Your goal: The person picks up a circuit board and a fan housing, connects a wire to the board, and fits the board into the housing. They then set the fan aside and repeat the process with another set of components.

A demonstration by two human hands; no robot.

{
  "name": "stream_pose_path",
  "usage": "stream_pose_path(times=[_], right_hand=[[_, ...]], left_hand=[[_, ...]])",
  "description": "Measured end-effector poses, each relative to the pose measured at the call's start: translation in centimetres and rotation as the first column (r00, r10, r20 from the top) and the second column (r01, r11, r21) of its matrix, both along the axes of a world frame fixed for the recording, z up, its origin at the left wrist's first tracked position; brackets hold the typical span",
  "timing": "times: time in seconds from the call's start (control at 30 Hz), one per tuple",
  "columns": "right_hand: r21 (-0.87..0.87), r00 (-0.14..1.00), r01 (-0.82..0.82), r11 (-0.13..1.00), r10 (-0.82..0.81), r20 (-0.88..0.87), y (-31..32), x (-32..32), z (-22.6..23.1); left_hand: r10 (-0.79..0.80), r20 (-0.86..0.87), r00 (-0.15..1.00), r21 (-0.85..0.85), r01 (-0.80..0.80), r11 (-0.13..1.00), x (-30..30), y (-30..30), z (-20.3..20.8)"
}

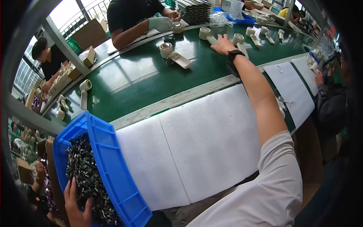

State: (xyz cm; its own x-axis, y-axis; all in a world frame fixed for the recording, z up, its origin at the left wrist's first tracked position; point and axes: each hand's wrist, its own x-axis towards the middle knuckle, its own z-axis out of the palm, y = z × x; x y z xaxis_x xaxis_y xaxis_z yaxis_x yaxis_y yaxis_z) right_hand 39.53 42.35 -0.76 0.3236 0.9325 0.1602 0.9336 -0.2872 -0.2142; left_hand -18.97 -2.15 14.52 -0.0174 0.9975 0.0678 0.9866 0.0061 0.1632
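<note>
My left hand (77, 208) rests at the near end of a blue plastic bin (123, 181), its fingers apart against a heap of small black electronic parts (89, 170). Stretched far across the green conveyor belt (132, 81), my right hand (224, 46) has its fingers spread. It is at the handle of a cream-coloured device with a round head (204, 33); whether the fingertips touch it I cannot tell. Just right of that hand lies a similar device (238, 38). Another one (166, 49), with an open-looking handle (180, 59), lies on the belt to the left.
White foam sheets (189, 147) cover the bench before me. More cream devices (85, 85) lie along the belt. Across it a co-worker's gloved hand (160, 24) is beside another device (177, 26). A blue tray (245, 18) and stacked metal-looking parts (193, 11) stand beyond.
</note>
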Motion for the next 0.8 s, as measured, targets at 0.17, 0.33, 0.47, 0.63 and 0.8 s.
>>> stream_pose_path(times=[0.17,0.33,0.47,0.63,0.8], right_hand=[[0.027,0.996,0.026,0.999,-0.023,-0.084,1.0,0.8,-1.4],[0.037,0.999,-0.033,0.999,0.034,-0.04,2.1,-0.6,-0.8],[-0.046,0.956,-0.065,0.997,0.049,-0.288,1.5,-1.3,1.3],[0.019,0.392,-0.318,0.948,0.15,-0.908,-3.4,-2.5,3.3],[0.146,0.115,-0.537,0.831,0.243,-0.963,-13.5,-6.2,6.5]], left_hand=[[-0.078,-0.11,0.991,0.099,0.089,0.991,2.7,1.4,1.6],[0.006,-0.068,0.998,0.039,-0.004,0.999,2.3,0.8,1.8],[0.033,-0.021,0.999,0.021,-0.033,0.999,1.6,0.2,2.0],[-0.023,-0.005,1.0,0.114,0.024,0.993,1.3,-0.1,1.7],[0.093,0.06,0.994,0.112,-0.099,0.989,0.5,-1.0,2.7]])
